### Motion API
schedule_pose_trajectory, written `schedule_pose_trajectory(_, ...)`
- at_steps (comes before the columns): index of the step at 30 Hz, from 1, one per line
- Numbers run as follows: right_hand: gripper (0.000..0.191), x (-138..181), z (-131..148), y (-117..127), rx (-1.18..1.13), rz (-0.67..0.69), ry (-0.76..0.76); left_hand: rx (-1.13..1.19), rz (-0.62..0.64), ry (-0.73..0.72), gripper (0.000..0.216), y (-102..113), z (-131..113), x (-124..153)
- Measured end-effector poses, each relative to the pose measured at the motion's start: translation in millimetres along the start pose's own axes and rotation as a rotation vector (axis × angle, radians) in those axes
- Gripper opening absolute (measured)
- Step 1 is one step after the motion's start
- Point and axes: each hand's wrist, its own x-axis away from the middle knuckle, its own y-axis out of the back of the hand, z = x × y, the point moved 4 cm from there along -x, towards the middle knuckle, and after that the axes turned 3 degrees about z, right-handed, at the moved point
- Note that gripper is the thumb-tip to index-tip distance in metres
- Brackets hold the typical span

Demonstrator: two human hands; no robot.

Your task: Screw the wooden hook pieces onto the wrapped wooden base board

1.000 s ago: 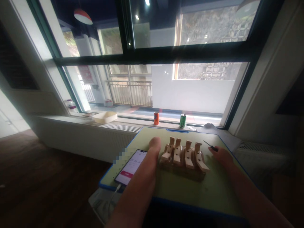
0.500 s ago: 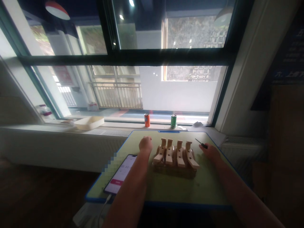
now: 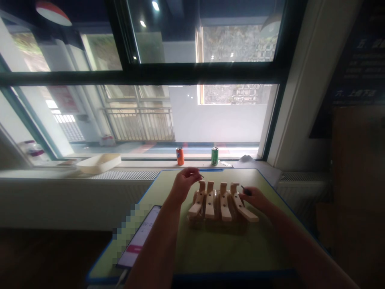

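My left hand [image 3: 185, 182] is closed in a pinch above the far left side of the wooden pieces. A small screw-like piece [image 3: 202, 176] pokes out from its fingertips. My right hand [image 3: 257, 198] grips a screwdriver [image 3: 246, 191] by its dark handle, beside the rightmost wooden piece [image 3: 240, 204]. Several pale, curved wooden pieces [image 3: 209, 204] with dark holes stand in a row on a brownish, partly see-through base [image 3: 207, 224]. The fingers of my right hand touch or nearly touch the rightmost piece; I cannot tell which.
The green tabletop [image 3: 219, 251] has a blue edge. A phone [image 3: 140, 237] with a cable lies at the left, partly behind my forearm. On the windowsill stand an orange can [image 3: 179, 156], a green can [image 3: 214, 156] and a cream tray [image 3: 99, 163].
My left hand has turned, showing the small piece in its fingertips. My right hand and the screwdriver have moved in closer to the rightmost wooden piece. The view has shifted slightly.
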Motion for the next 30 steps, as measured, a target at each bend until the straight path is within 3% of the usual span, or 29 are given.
schedule_pose_trajectory(7, 0.02, 20.9, 14.3, 0.0, -0.232, 0.357, -0.003, -0.045, 0.465, 0.202, 0.023, -26.6, -10.9, 23.3)
schedule_pose_trajectory(13, 0.026, 30.7, 24.7, 1.2, -0.325, 0.513, -0.016, -0.157, 0.709, 0.24, 0.022, -63.8, -15.0, 13.8)
schedule_pose_trajectory(17, 0.023, 28.6, 29.6, 2.9, -0.386, 0.475, 0.014, -0.337, 0.805, 0.247, 0.024, -89.1, -9.8, 2.7)
schedule_pose_trajectory(21, 0.023, 26.3, 37.3, 8.0, -0.461, 0.309, 0.045, -0.358, 0.908, 0.305, 0.026, -110.0, -10.7, 1.4)
schedule_pose_trajectory(25, 0.03, 27.1, 52.1, 12.9, -0.628, 0.122, 0.065, -0.366, 0.867, 0.293, 0.029, -120.3, -15.4, -3.8)
schedule_pose_trajectory(30, 0.035, 28.4, 63.0, 18.2, -0.905, 0.017, 0.147, -0.252, 0.797, 0.276, 0.033, -121.9, -7.4, -4.1)
